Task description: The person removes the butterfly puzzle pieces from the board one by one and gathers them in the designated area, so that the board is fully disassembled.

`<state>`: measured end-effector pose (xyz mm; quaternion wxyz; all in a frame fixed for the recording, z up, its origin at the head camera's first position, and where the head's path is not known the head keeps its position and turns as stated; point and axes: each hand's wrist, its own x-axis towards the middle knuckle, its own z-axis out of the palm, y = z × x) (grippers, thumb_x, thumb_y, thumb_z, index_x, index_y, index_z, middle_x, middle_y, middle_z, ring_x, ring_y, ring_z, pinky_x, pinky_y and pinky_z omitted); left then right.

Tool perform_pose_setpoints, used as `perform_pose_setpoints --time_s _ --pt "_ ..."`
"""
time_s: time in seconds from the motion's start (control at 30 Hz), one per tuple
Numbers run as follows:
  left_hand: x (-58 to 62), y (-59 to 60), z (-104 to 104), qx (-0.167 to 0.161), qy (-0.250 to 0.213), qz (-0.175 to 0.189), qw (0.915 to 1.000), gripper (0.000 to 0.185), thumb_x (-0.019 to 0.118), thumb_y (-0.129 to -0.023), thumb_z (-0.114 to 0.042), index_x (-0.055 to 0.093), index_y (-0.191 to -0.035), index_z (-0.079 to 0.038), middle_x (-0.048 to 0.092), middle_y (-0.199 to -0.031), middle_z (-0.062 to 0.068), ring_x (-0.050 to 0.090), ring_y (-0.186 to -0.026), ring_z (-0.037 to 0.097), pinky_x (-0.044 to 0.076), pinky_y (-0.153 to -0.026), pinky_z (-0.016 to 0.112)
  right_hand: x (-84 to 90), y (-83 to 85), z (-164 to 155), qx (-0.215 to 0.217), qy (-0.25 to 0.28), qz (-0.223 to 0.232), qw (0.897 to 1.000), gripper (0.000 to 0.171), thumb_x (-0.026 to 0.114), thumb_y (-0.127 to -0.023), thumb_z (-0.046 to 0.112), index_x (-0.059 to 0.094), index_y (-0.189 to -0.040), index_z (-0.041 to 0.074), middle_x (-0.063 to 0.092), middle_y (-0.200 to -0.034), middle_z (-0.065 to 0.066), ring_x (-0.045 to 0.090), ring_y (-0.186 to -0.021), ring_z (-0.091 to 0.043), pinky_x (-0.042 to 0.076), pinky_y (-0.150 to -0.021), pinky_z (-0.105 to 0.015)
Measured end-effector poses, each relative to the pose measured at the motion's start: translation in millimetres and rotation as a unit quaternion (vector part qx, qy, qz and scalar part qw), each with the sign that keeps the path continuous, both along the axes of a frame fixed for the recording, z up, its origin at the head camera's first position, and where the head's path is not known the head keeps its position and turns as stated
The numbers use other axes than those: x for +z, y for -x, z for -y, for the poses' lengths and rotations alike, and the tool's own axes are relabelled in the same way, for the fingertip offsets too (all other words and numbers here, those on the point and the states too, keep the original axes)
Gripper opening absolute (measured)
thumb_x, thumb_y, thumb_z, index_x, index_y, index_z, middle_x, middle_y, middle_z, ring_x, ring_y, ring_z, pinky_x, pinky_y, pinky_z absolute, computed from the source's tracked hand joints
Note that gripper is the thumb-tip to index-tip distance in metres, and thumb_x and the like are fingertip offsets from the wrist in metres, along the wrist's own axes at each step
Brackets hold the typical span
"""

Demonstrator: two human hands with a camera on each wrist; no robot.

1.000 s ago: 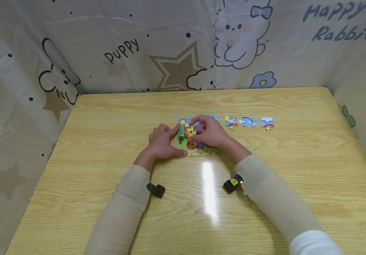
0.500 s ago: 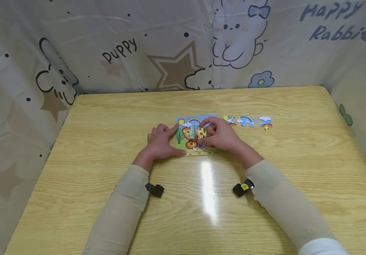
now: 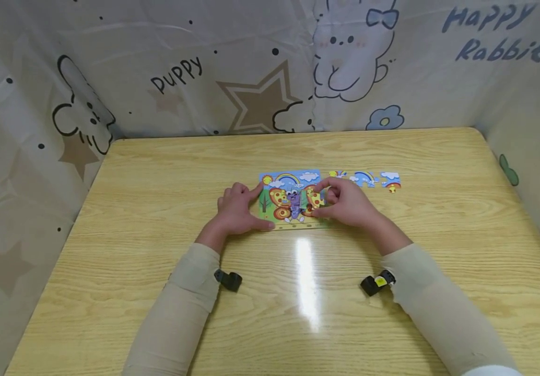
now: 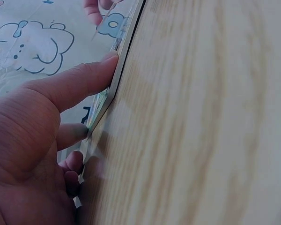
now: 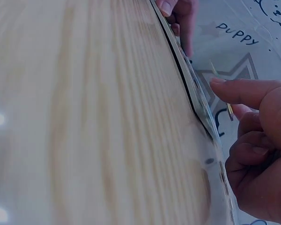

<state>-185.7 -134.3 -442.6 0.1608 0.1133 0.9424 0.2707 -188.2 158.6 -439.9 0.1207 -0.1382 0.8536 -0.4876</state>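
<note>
A small colourful butterfly jigsaw (image 3: 285, 204) lies flat at the middle of the wooden table (image 3: 157, 172). My left hand (image 3: 237, 209) rests at its left side, index finger on the far left corner and thumb (image 4: 79, 79) against the near edge (image 4: 124, 42). At the jigsaw's right edge my right hand (image 3: 347, 203) pinches a thin piece (image 3: 316, 199) with an orange wing on it. That piece (image 5: 229, 110) shows edge-on between thumb and fingers, tilted above the board's edge (image 5: 196, 93).
Three loose pieces (image 3: 364, 178) lie in a row just right of the jigsaw, behind my right hand. A printed cloth (image 3: 260, 78) walls the table at the back and both sides. A glare streak (image 3: 307, 277) lies on the near table.
My right hand slid from over the jigsaw's middle to its right edge, uncovering the butterfly picture. The left hand stayed in place.
</note>
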Motion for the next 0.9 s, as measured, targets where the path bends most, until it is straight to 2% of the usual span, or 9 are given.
perform_pose_setpoints --time_s 0.3,0.73,0.9 --pt "0.7 1.0 -0.1 -0.001 0.005 -0.003 1.0 0.115 0.088 -0.067 -0.058 0.027 -0.159 -0.028 0.037 -0.125 0.01 0.032 -0.111 0.029 0.025 -0.092 0.045 1.4 -1.0 -24.1 -0.006 -0.01 0.019 1.0 0.044 0.086 -0.077 0.003 0.063 -0.114 0.001 0.039 -0.064 -0.003 0.037 -0.057 -0.017 0.04 -0.07 -0.037" --pt "-1.6 1.6 -0.7 0.002 0.01 -0.002 0.9999 0.114 0.087 -0.066 -0.058 0.027 -0.159 -0.028 0.037 -0.123 0.009 0.032 -0.111 0.028 0.025 -0.092 0.045 -3.5 2.6 -49.8 -0.02 -0.049 0.041 0.998 0.043 0.084 -0.079 0.006 0.062 -0.115 0.001 0.04 -0.064 -0.002 0.035 -0.056 -0.013 0.036 -0.066 -0.033" --pt "-1.7 0.6 -0.6 0.003 0.008 -0.002 1.0 0.114 0.087 -0.067 -0.058 0.027 -0.159 -0.029 0.037 -0.123 0.009 0.032 -0.111 0.028 0.026 -0.092 0.045 -2.4 3.4 -55.2 -0.02 -0.047 0.056 0.997 0.044 0.084 -0.078 0.004 0.062 -0.116 -0.001 0.041 -0.066 -0.001 0.037 -0.058 -0.012 0.037 -0.064 -0.031"
